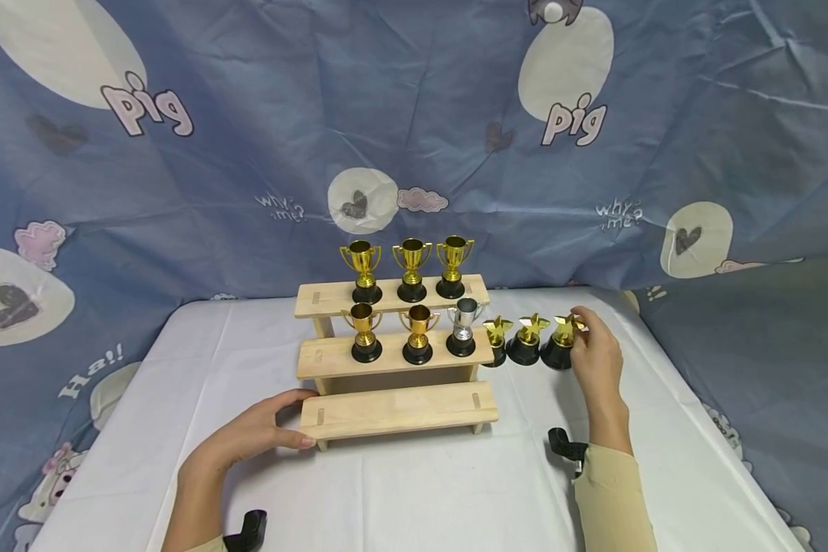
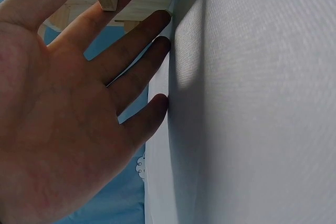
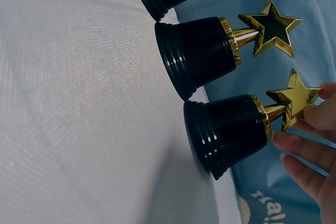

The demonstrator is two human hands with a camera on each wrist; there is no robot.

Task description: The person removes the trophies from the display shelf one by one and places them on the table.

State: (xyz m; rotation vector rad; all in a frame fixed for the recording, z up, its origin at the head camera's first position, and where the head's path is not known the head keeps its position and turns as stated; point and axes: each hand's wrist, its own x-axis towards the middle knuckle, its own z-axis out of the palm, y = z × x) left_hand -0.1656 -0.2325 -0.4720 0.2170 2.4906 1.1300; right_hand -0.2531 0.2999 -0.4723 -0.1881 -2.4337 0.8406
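A: Closest to the camera is a beige sleeve (image 1: 614, 498), with a black wrist mount (image 1: 567, 445) by its cuff. What's that arm busy with?

B: The right grip (image 1: 596, 356) has the outermost star trophy (image 1: 558, 353), thumb and finger pinching its gold star. My guess is they chose the star because it's thin and sits high, clear of the neighbouring pieces.

A: Is it lifted?

B: I can't tell; its black base is on the cloth of the bench (image 1: 421, 498) or barely off it. Either way, it's at the right end of a row beside the wooden stand (image 1: 400, 410).

A: And the left grip (image 1: 250, 432)?

B: Fingers straight and spread, not clenched. Thumb and forefinger straddle the left end of the lowest step, I'd say to steady the stand.

A: Why the steps?

B: Likely so the back row shows above the front one. The cups look sorted by colour, spaced to leave their handles free.

A: Count them for me.

B: One stand, three steps. Up top, three gold cups (image 1: 412, 261). In the middle, two orange-gold cups (image 1: 418, 320), then one silver cup (image 1: 464, 320) on the right. Besides the pinched piece, two other star trophies (image 1: 524, 349), the leftmost partly hidden by the middle step.
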